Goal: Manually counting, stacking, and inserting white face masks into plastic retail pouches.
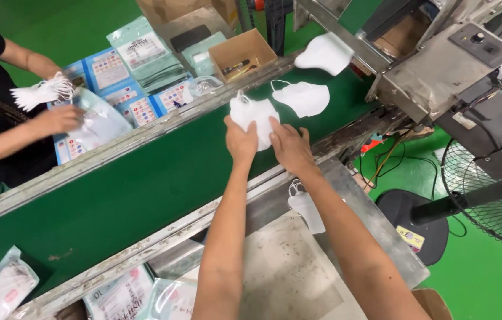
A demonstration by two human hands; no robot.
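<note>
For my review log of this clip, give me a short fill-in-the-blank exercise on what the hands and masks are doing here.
1. The left hand and right hand both rest on a stack of white ____ on the belt.
2. The conveyor belt is ____ in colour.
3. A second mask lies on the belt, ____ the hands.
4. A co-worker's hand presses on a clear ____.

Missing words: masks; green; beyond; bag
</note>
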